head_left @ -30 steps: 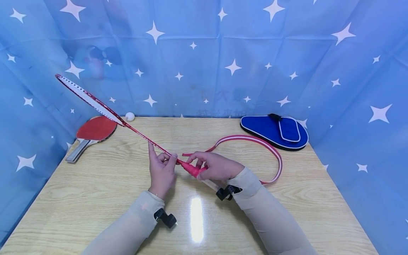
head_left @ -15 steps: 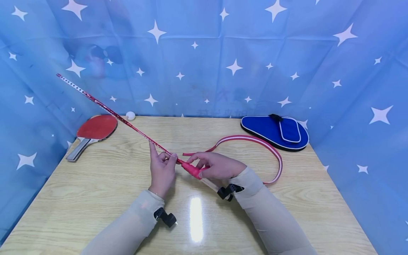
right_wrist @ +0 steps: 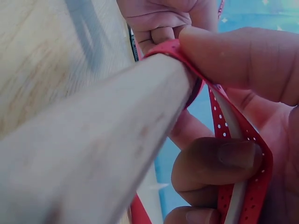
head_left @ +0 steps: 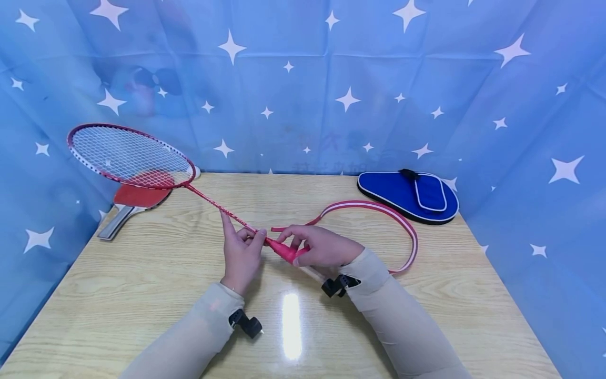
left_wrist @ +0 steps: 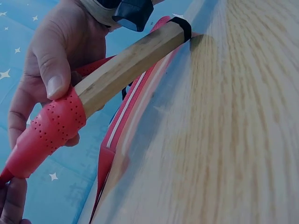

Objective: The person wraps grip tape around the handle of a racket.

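A red badminton racket (head_left: 209, 199) points up and left, its strung head facing upward. My left hand (head_left: 239, 260) pinches the shaft between thumb and fingers, just ahead of the cone. Pink perforated grip tape (left_wrist: 51, 126) covers the cone and the upper end of the handle. Below that wrap, the wooden handle (left_wrist: 133, 63) is bare down to a black band at its butt. My right hand (head_left: 327, 248) holds the tape's strip; in the right wrist view its thumb (right_wrist: 233, 56) presses at the wrap's edge and the strip (right_wrist: 266, 172) runs between curled fingers.
The loose tape (head_left: 415, 239), white-striped, curves over the wooden table (head_left: 189, 326) to the right. A red table tennis bat (head_left: 142, 197) lies at the left, partly behind the strings, with a white ball (head_left: 197, 172) nearby. A blue bat case (head_left: 388, 187) lies back right.
The racket has turned about its shaft: its head went from a narrow slant through edge-on to showing its strung face. Both hands stay in nearly the same place.
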`<action>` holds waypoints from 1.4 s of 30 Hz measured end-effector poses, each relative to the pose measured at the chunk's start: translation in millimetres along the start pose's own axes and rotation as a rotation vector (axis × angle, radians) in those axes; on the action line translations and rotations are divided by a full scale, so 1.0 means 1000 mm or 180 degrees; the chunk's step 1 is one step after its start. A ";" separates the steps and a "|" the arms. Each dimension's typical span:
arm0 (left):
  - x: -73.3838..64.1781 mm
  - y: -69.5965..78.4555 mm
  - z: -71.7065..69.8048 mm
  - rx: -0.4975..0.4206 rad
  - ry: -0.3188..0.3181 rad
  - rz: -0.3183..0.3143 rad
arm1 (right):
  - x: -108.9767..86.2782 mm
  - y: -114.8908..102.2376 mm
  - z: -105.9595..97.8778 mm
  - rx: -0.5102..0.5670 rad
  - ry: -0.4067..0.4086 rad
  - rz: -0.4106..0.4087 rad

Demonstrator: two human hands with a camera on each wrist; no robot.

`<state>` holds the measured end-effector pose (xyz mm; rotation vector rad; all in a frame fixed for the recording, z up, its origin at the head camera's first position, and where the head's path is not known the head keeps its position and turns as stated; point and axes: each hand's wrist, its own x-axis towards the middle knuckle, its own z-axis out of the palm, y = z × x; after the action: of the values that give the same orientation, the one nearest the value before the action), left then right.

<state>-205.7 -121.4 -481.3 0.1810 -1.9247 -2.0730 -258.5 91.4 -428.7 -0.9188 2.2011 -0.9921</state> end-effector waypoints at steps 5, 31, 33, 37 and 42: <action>0.000 0.000 0.000 -0.0059 -0.0001 0.0016 | -0.002 -0.002 -0.001 -0.0001 -0.0041 -0.0003; 0.000 0.001 0.002 -0.0206 -0.0095 0.0145 | -0.003 0.001 -0.005 0.0334 -0.0264 -0.0019; 0.000 0.000 0.002 -0.0215 -0.0094 0.0154 | -0.003 0.000 -0.005 0.0319 -0.0262 -0.0047; -0.002 0.000 0.001 -0.0172 -0.0087 0.0217 | -0.003 -0.001 -0.004 0.0245 -0.0182 0.0024; -0.004 0.001 0.001 0.0011 -0.0036 0.0305 | -0.004 -0.003 -0.003 0.0062 -0.0052 0.0086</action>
<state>-202.3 -119.8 -480.4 0.0762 -1.9048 -2.0133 -257.3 93.8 -423.8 -0.8830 2.1809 -0.9884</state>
